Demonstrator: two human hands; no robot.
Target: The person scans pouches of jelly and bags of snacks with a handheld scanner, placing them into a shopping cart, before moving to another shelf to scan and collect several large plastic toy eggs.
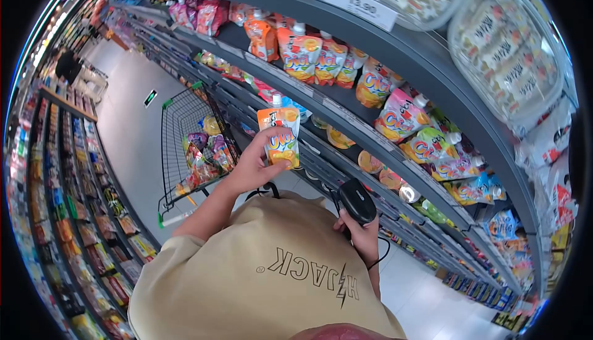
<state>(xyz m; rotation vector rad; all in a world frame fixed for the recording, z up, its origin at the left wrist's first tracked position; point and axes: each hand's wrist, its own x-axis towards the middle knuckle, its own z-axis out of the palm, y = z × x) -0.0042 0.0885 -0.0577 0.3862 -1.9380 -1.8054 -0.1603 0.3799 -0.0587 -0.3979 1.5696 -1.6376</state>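
An orange jelly pouch with a white cap (285, 150) is upright in my left hand (256, 161), thumb on its front and fingers curled over its face. It is held in front of the shelves, above my shirt. Lower right, my right hand (359, 232) is wrapped round a black device (356, 201) with a dark cable hanging beside the wrist. Similar pouches (301, 56) stand in a row on the shelf beyond, and several more (404, 116) lean further right.
A black wire shopping cart (175, 117) with green corners holds colourful packets (204, 161) at the left. Grey shelf edges (346, 114) run diagonally on the right, with clear plastic food trays (503, 50) above. Another shelf (68, 192) lines the far left. A person (68, 66) is in the distant aisle.
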